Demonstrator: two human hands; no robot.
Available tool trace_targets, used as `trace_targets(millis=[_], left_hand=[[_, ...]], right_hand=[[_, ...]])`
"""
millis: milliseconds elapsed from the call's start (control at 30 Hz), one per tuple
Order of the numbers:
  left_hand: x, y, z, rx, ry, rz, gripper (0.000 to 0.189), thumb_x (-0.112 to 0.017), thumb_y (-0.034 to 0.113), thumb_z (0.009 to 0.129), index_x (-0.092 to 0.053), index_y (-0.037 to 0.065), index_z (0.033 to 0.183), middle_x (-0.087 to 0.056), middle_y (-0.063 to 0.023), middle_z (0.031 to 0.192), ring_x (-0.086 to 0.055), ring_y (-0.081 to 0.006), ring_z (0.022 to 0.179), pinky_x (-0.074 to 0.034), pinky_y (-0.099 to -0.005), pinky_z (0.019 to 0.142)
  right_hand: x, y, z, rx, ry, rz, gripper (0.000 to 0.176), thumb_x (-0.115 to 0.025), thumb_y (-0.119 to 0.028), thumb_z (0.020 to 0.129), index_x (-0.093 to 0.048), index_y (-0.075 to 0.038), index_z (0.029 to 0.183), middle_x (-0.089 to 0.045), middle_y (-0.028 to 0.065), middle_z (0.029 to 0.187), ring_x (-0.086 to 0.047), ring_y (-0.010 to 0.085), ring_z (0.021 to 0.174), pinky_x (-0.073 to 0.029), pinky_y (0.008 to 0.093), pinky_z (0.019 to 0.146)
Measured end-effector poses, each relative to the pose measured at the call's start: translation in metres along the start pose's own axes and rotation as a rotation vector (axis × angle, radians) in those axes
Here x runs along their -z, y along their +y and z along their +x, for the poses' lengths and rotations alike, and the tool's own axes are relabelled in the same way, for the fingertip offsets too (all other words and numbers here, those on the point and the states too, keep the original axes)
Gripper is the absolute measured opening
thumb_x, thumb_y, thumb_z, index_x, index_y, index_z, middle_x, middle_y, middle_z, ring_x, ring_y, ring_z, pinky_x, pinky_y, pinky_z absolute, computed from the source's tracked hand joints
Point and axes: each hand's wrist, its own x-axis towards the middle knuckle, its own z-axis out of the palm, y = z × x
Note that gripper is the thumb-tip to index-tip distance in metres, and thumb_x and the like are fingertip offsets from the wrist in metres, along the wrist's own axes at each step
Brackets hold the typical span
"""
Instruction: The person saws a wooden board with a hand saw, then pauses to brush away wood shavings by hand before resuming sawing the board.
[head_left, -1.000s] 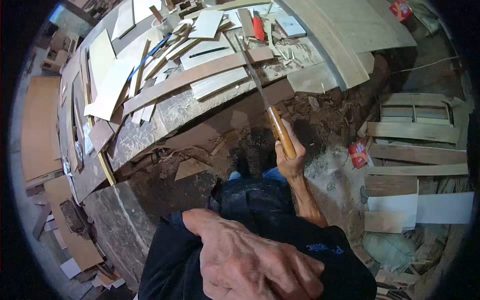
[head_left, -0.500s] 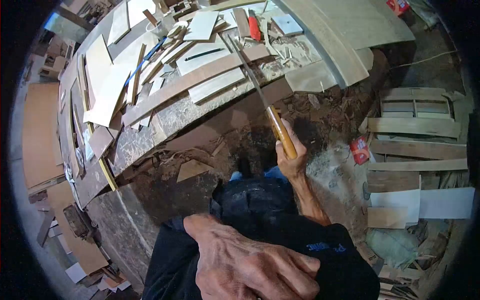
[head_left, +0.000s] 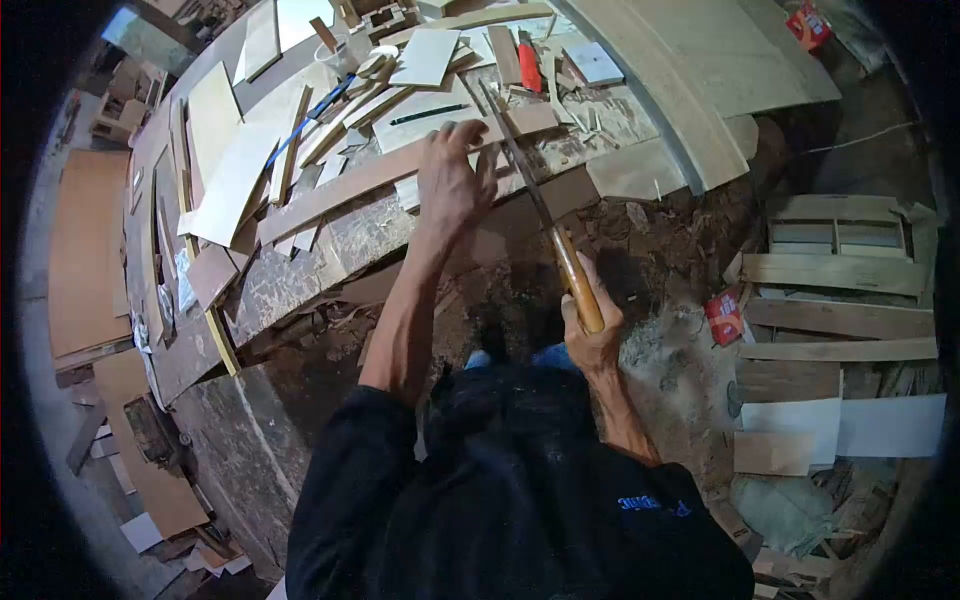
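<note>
My right hand (head_left: 594,325) is wrapped round the wooden handle (head_left: 577,280) of a long, thin-bladed saw. Its dark blade (head_left: 525,170) points up and left, over the edge of a long brown wood strip (head_left: 350,185). Over that strip, just left of the blade, is my left hand (head_left: 458,180), its fingers apart and slightly bent; whether it touches the strip is unclear. A black pencil (head_left: 429,115) lies on a pale board beyond the strip, and a red tool (head_left: 528,65) lies farther back.
Wood offcuts and a white board (head_left: 425,57) cover the workbench (head_left: 340,245). A curved panel (head_left: 670,90) extends at the bench's right. Wooden frames (head_left: 835,270) and a red packet (head_left: 724,317) are at the right. Scraps litter the floor below.
My left hand has moved from close to my chest up and forward to the brown strip, and its fingers have opened. My right hand still holds the saw; the view has shifted slightly.
</note>
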Motion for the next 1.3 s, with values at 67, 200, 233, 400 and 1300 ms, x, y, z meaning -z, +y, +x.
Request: trace_targets(millis=[67,200,233,400,1300], left_hand=[[-0.027,-0.033,0.011,0.068,0.032,0.256,0.041,-0.065,0.028,0.087,-0.054,0.008,0.122,-0.052,-0.0149,0.122,-0.048,-0.0321,0.112,-0.039,-0.0467,0.093],[-0.065,-0.079,0.017,-0.004,-0.015,0.452,0.05,-0.059,0.043,0.09,-0.05,0.011,0.126,-0.048,-0.0133,0.127,-0.042,-0.033,0.12,-0.03,-0.0569,0.098],[-0.07,-0.085,0.017,-0.03,-0.039,0.473,0.049,-0.058,0.043,0.09,-0.051,0.01,0.125,-0.048,-0.0126,0.125,-0.041,-0.0327,0.12,-0.029,-0.0575,0.097],[-0.084,-0.112,0.016,-0.194,0.07,0.321,0.042,-0.063,0.037,0.085,-0.055,0.01,0.117,-0.051,-0.0123,0.115,-0.045,-0.0332,0.111,-0.031,-0.0476,0.098],[-0.095,-0.108,0.012,-0.103,0.077,0.465,0.048,-0.054,0.047,0.09,-0.053,0.02,0.129,-0.053,-0.0105,0.121,-0.047,-0.0326,0.112,-0.031,-0.0498,0.1]], right_hand=[[-0.001,-0.003,0.001,0.077,0.021,0.017,0.053,-0.055,0.004,0.084,-0.049,-0.002,0.137,-0.059,0.0191,0.128,-0.061,0.0252,0.111,-0.051,0.0326,0.091],[-0.003,-0.013,-0.004,-0.059,-0.006,0.0,0.053,-0.055,0.004,0.084,-0.048,0.0,0.137,-0.058,0.0205,0.13,-0.062,0.025,0.109,-0.051,0.0328,0.089],[-0.004,-0.01,-0.003,0.005,0.013,-0.016,0.054,-0.055,0.004,0.085,-0.048,-0.001,0.138,-0.059,0.0203,0.128,-0.063,0.0246,0.107,-0.052,0.0322,0.087],[-0.006,-0.014,-0.005,-0.077,-0.002,0.019,0.053,-0.056,0.003,0.085,-0.048,0.0,0.137,-0.057,0.0197,0.131,-0.06,0.0257,0.114,-0.049,0.0337,0.093],[0.025,-0.006,-0.024,-0.041,-0.111,-0.048,0.058,-0.057,0.0,0.084,-0.044,-0.001,0.14,-0.058,0.0223,0.128,-0.068,0.0294,0.1,-0.054,0.0329,0.077]])
